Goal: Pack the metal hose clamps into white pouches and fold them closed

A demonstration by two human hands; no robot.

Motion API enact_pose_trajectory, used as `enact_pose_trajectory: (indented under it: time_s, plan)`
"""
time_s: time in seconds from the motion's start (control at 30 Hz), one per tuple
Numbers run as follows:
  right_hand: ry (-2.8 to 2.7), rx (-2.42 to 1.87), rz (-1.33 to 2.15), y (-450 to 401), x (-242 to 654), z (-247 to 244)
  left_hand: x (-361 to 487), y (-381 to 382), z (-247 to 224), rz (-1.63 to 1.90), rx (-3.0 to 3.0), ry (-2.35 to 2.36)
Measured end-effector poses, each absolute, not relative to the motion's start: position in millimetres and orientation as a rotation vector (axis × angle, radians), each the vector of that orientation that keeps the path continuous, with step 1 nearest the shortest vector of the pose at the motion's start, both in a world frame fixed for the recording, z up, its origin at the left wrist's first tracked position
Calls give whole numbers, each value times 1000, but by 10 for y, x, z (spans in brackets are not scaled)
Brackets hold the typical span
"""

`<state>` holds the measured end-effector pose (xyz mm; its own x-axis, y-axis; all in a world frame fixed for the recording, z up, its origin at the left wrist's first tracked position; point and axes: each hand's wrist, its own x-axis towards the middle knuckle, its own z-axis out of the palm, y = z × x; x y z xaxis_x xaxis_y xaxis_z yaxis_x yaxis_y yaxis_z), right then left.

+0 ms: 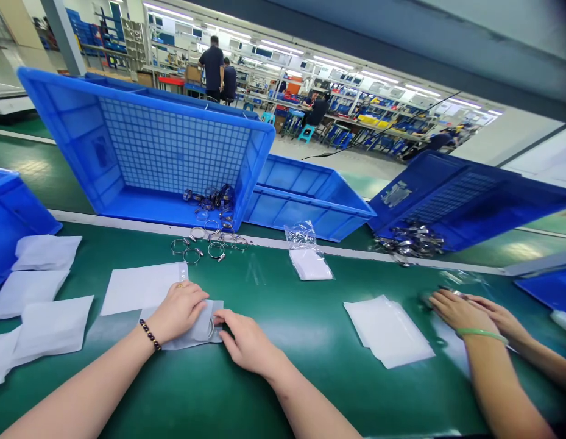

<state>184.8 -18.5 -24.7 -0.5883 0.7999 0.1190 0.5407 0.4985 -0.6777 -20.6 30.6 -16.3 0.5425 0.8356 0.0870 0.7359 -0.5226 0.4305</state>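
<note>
A frosted plastic bag (173,342) lies flat on the green bench in front of me, with a folded white sheet and metal hose clamps (211,329) at its right end. My left hand (184,310), wearing a beaded bracelet, is closed over the bag's upper side, its fingertips partly hidden. From the right, my right hand (246,341) grips the bag's right edge beside the clamps, thumb below and fingers above. Just behind my left hand rests a flat white bag (141,283). Loose hose clamps (216,250) lie farther back.
Filled white packets (58,323) lie at left. A tipped blue crate (173,140) holds clamps; another blue bin (310,195) stands beside it. A clear bag of parts (301,235) and white sheets (387,332) lie rightward. A co-worker's hands (465,314) work at far right, near piled clamps (413,241).
</note>
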Motion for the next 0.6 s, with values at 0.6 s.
enact_pose_trajectory:
  time_s: [0.6]
  plan:
    - [-2099,-997,664,-185,1870,-189,-222,233,42,495,2324,1146]
